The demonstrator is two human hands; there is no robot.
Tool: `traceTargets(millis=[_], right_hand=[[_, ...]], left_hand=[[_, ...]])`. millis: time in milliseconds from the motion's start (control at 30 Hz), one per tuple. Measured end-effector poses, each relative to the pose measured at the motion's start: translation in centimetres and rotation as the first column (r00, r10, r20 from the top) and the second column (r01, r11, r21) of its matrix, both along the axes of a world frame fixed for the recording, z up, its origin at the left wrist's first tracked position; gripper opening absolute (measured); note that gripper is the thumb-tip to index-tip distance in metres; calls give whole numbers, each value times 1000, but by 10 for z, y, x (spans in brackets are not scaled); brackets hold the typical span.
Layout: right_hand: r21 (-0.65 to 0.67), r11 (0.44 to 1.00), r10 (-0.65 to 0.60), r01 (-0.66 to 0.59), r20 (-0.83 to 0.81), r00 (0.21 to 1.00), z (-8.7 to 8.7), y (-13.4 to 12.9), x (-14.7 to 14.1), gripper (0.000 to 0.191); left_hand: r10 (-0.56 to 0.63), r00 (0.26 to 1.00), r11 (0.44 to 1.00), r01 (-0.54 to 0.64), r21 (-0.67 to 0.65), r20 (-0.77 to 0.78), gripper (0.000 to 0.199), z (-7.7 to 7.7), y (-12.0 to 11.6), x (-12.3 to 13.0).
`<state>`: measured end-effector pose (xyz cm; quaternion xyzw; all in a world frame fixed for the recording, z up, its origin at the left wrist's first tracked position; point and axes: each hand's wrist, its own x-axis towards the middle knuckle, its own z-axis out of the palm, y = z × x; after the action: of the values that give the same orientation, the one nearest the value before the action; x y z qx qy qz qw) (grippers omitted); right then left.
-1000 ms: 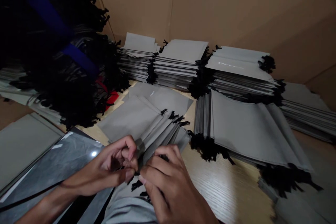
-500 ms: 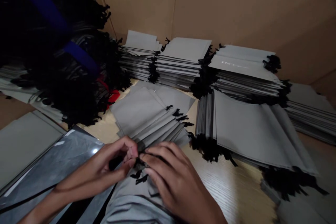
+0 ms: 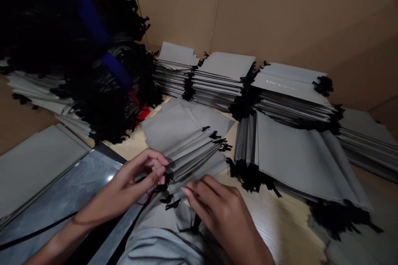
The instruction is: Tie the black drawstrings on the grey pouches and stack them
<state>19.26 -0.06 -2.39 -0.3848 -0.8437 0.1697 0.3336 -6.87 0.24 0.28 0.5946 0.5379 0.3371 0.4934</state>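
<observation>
My left hand (image 3: 138, 180) is closed in a pinch, with a black drawstring (image 3: 168, 177) at its fingertips. My right hand (image 3: 219, 205) is a short way to the right, thumb against curled fingers; what is between them is too small to make out. Under and between both hands lies a grey drawstring pouch (image 3: 175, 188) with knotted black cord ends, over my lap in grey cloth (image 3: 161, 244). Just beyond my fingers, more grey pouches (image 3: 189, 149) are fanned in an overlapping pile, their black cord ends pointing right.
Stacks of grey pouches (image 3: 224, 66) line the cardboard wall (image 3: 280, 12). A leaning row of pouches (image 3: 295, 153) stands at the right. On the left rises a big black bundle of cords (image 3: 93, 103) with a blue strap (image 3: 116, 70), near a glossy dark surface (image 3: 90, 178).
My hands have moved apart from where they met over the pouch; the right has shifted right and slightly down. The whole view has shifted a little.
</observation>
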Motion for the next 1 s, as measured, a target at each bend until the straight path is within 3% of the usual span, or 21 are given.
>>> traceTargets(millis=[167, 333, 533, 767, 1000], right_hand=[[-76, 997, 33, -30, 30, 999, -13, -2, -8, 26], [-163, 986, 45, -31, 82, 996, -7, -5, -11, 30], [-97, 995, 44, -15, 295, 954, 4, -5, -5, 26], [-40, 999, 47, -37, 283, 958, 2, -2, -2, 34], [-28, 998, 53, -47, 274, 960, 2, -2, -3, 29]], left_hand=[[14, 993, 998, -20, 52, 113, 24, -1, 8, 3], [73, 979, 996, -81, 34, 188, 33, -2, 14, 7], [78, 978, 994, -90, 55, 192, 33, -3, 14, 9], [68, 977, 994, -83, 66, 200, 32, -3, 15, 11], [64, 979, 995, -78, 68, 193, 30, -5, 15, 10]])
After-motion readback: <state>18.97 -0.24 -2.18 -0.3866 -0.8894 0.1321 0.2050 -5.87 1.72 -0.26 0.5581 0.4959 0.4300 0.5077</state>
